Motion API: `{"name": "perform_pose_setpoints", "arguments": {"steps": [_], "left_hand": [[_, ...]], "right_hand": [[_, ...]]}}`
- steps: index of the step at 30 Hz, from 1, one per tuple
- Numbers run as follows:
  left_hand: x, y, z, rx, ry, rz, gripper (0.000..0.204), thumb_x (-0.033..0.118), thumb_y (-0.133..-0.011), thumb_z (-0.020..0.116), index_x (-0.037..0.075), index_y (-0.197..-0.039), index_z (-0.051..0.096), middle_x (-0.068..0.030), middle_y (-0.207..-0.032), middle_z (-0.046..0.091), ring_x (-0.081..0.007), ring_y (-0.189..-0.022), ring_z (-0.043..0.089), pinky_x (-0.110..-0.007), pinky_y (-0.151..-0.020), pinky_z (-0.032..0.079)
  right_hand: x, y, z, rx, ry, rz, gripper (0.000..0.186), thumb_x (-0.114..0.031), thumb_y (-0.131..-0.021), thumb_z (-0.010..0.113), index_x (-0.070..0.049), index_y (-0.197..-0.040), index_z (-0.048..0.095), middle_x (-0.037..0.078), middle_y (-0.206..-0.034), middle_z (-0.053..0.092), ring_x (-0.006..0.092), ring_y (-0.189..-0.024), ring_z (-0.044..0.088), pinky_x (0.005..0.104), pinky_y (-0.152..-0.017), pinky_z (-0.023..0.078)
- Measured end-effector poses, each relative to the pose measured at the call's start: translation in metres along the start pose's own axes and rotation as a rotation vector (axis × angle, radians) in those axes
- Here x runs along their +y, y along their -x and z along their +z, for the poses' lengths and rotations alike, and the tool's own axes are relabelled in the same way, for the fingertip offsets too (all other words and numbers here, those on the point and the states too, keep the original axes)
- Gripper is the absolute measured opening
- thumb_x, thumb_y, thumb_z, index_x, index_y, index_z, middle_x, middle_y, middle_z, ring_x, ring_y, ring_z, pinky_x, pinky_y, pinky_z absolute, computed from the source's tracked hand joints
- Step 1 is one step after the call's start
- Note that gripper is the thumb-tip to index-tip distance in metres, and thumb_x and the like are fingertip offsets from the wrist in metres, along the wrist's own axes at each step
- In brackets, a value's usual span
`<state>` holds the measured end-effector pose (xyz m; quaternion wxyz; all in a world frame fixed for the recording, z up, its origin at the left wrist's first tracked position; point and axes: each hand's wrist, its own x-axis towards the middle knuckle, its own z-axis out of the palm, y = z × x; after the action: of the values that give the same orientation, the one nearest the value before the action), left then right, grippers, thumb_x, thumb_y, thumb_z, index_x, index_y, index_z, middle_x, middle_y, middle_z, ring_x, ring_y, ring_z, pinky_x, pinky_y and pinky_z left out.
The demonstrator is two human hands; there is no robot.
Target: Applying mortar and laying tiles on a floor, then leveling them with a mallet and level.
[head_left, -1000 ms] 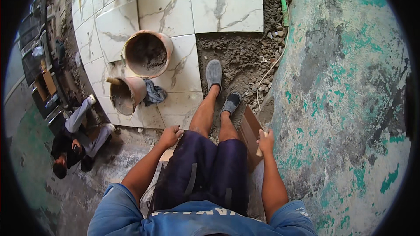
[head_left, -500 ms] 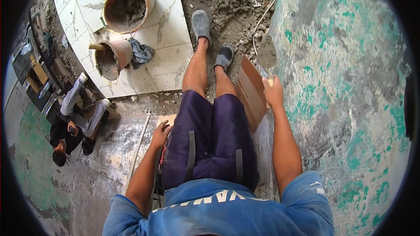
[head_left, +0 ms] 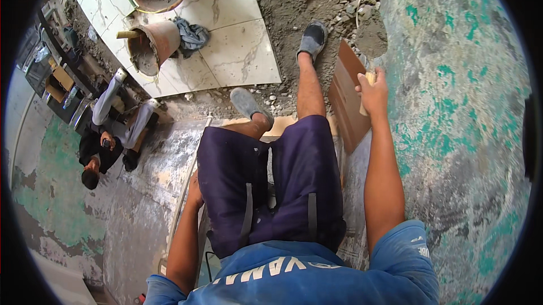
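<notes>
Peeling green-and-grey wall (head_left: 452, 135) rises right of the white tiled floor (head_left: 243, 50), with a strip of rubble (head_left: 339, 2) between. Beyond the tiled floor's lower right corner, the brown board (head_left: 345, 98) slants beside the right leg (head_left: 310, 87). The right hand (head_left: 374, 94) has its fingers wrapped around a pale handle (head_left: 370, 76) at the board's edge; whether the two are one piece cannot be told. Carrying it well seems to call for a firm wrist and the flat face clear of leg and wall. The right arm (head_left: 383, 180) reaches forward, slightly bent. Below the tiled floor, the left arm (head_left: 184, 243) hangs low beside the shorts (head_left: 305, 192); the left hand (head_left: 195, 190) is partly hidden, its grasp unclear.
</notes>
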<state>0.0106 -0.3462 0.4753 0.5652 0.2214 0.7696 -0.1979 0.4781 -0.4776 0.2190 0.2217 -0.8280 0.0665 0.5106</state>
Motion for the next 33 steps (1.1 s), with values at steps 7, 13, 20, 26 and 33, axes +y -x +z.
{"name": "perform_pose_setpoints", "arguments": {"steps": [7, 13, 20, 26, 33], "left_hand": [[-0.031, 0.004, -0.008, 0.130, -0.202, -0.130, 0.048, 0.035, -0.100, 0.049, -0.006, -0.125, 0.055, -0.0161, -0.120, 0.062, -0.0232, -0.109, 0.059, -0.034, -0.094, 0.046], [-0.048, 0.009, 0.003, 0.187, -0.763, -0.048, 0.041, 0.031, -0.096, 0.055, -0.009, -0.102, 0.063, -0.0282, -0.089, 0.066, -0.0371, -0.084, 0.067, -0.039, -0.076, 0.050], [-0.101, 0.008, -0.022, 0.199, -0.803, 0.010, 0.026, 0.020, -0.089, 0.064, -0.004, -0.079, 0.061, -0.0238, -0.072, 0.061, -0.0363, -0.068, 0.063, -0.042, -0.065, 0.047], [-0.172, -0.012, -0.062, 0.082, -0.567, 0.023, 0.033, 0.021, -0.086, 0.068, -0.003, -0.070, 0.053, -0.0219, -0.069, 0.059, -0.0377, -0.065, 0.061, -0.043, -0.062, 0.045], [-0.237, -0.061, -0.123, 0.003, -0.702, 0.245, 0.034, 0.026, -0.086, 0.069, -0.003, -0.075, 0.055, -0.0236, -0.072, 0.059, -0.0427, -0.071, 0.059, -0.045, -0.065, 0.046]], "right_hand": [[0.028, -0.009, 0.003, 0.003, 0.110, -0.003, 0.057, -0.019, -0.086, 0.069, 0.004, -0.132, 0.045, 0.013, -0.086, 0.065, 0.0137, -0.058, 0.063, 0.0295, -0.054, 0.049], [0.028, -0.006, 0.005, -0.021, 0.234, -0.019, 0.055, -0.020, -0.085, 0.069, 0.002, -0.131, 0.047, 0.014, -0.089, 0.066, 0.0145, -0.058, 0.062, 0.0298, -0.055, 0.049], [0.018, 0.014, -0.003, -0.026, 0.349, -0.179, 0.050, -0.020, -0.085, 0.070, 0.003, -0.125, 0.051, 0.016, -0.088, 0.066, 0.0172, -0.056, 0.061, 0.0324, -0.055, 0.050], [0.021, 0.050, 0.000, 0.014, 0.477, -0.234, 0.047, -0.022, -0.086, 0.069, 0.002, -0.123, 0.052, 0.018, -0.087, 0.065, 0.0212, -0.056, 0.062, 0.0353, -0.056, 0.050], [0.066, 0.144, 0.036, 0.103, 0.571, -0.466, 0.035, -0.023, -0.087, 0.068, -0.003, -0.112, 0.054, 0.013, -0.076, 0.061, 0.0204, -0.054, 0.060, 0.0354, -0.052, 0.048]]}}
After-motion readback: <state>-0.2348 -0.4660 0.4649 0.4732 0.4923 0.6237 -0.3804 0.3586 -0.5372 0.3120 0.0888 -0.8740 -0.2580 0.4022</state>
